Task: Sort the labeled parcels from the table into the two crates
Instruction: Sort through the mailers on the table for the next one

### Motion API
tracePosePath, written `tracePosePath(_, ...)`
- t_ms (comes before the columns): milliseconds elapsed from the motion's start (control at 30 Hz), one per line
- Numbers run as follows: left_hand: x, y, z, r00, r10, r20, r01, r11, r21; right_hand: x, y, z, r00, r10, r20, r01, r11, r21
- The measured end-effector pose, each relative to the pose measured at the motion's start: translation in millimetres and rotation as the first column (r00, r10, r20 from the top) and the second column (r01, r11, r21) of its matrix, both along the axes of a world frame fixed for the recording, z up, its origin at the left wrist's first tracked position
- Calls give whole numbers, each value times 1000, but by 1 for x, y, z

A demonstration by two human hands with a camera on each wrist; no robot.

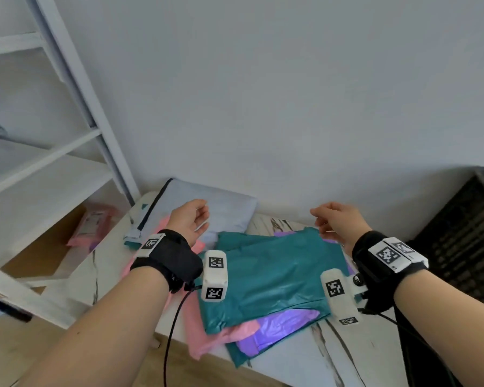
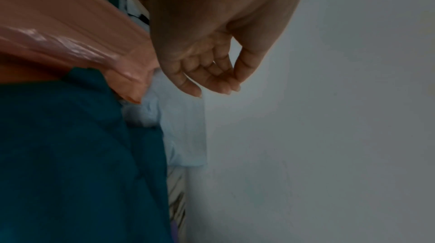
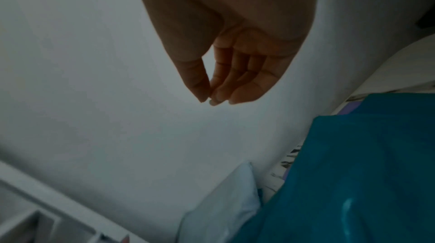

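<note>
While the teal parcel (image 1: 274, 277) lies atop the heap on the table (image 1: 355, 356), both hands hang above its far edge. Left hand (image 1: 189, 219) and right hand (image 1: 337, 222) are loosely curled, empty, touching nothing.

2 hands (image 1: 189, 219), 1 black crate (image 1: 464, 236), several parcels (image 1: 271, 272).

A plain pale wall (image 1: 291, 93) fills the background. A white shelf unit (image 1: 48, 152) stands at left, tilted in this wide view. The table (image 1: 305, 356) has a white marble-patterned top with dark veins. Wood floor (image 1: 17, 347) shows below it. The light is soft and even.
</note>
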State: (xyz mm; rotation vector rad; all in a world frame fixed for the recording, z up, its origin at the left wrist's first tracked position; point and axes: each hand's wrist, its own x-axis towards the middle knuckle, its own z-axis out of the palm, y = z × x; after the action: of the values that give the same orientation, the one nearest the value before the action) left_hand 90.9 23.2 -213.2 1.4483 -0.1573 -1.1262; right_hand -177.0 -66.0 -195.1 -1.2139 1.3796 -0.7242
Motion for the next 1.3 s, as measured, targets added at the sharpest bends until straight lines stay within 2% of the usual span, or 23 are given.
tracePosePath(133,20,8,-32,1000,25,12,-26,995,96,32,6,-31,971,140,-193,-162,982,-101)
tracePosePath(233,23,12,-54,1000,25,0,-25,985,168,42,13,-55,854,281,-438,-389,903,-180)
tracePosePath(300,20,15,-66,999,14,-43,-5,981,194,44,16,-68,713,395,-580,-564,814,-139)
tracePosePath(367,15,17,-78,999,1,-51,10,980,197,43,18,-79,552,489,-675,-683,729,-31)
tracePosePath(533,8,17,-88,1000,0,-29,6,978,210,36,22,-107,253,634,-731,-811,550,197)
tracePosePath(633,7,14,-87,1000,4,-24,2,974,227,30,29,-116,-53,571,-819,-864,385,324)
tracePosePath(667,7,13,-88,1000,9,-19,-4,973,231,27,30,-117,-126,528,-840,-869,349,350)
tracePosePath(700,6,12,-88,1000,16,-11,-13,973,230,25,31,-119,-169,489,-856,-875,325,358)
tracePosePath(767,4,11,-86,999,33,3,-33,973,229,22,31,-122,-163,447,-880,-890,317,326)
tracePosePath(867,1,11,-83,999,43,23,-47,974,223,22,27,-123,-62,478,-876,-902,350,254)
tracePosePath(1133,-6,14,-66,997,69,28,-73,981,178,22,17,-104,111,573,-812,-897,410,167)
tracePosePath(1233,-10,9,-54,996,85,43,-90,986,138,17,8,-88,302,561,-771,-858,512,37)
tracePosePath(1300,-13,7,-45,994,82,70,-90,988,123,12,-2,-72,460,445,-768,-777,621,-106)
